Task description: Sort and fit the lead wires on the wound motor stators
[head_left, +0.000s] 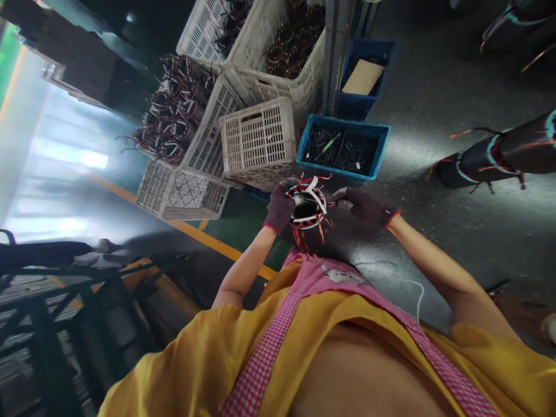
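Both my hands wear dark knit gloves with red cuffs. My left hand [279,207] grips the left side of a round wound coil [309,207] that has red and white wire leads and a white tape band. My right hand [361,205] touches the coil's right edge with its fingertips. The coil is held in the air in front of my yellow shirt and pink checked apron straps, above the dark floor.
White plastic crates [259,141] stand on the floor ahead, two of them filled with similar coils [174,110]. A blue bin [344,147] with dark small parts sits beside them. Long dark wound parts [499,153] lie at right. A black metal frame [47,301] is at lower left.
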`<move>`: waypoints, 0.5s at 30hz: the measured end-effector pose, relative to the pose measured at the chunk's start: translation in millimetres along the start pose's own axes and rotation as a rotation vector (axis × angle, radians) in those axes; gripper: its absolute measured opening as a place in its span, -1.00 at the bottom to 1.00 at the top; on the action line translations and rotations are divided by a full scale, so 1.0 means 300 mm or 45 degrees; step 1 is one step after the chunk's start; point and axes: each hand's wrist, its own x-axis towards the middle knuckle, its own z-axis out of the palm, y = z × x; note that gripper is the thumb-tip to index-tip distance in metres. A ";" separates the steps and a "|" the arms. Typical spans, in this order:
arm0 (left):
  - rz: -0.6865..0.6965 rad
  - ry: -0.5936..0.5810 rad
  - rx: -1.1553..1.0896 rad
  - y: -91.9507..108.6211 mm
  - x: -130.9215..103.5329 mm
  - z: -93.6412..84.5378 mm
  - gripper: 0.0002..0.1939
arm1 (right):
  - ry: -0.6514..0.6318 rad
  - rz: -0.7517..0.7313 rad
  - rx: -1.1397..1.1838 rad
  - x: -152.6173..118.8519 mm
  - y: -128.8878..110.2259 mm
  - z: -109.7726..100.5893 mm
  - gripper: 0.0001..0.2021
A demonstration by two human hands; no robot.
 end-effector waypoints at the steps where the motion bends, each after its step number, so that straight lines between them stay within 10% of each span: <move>1: 0.004 -0.007 -0.003 0.002 0.001 -0.001 -0.55 | -0.018 -0.018 0.014 0.008 -0.004 0.006 -0.63; 15: 0.022 0.024 0.026 -0.029 0.013 0.016 -0.51 | -0.080 0.176 0.068 0.019 0.053 -0.031 -0.52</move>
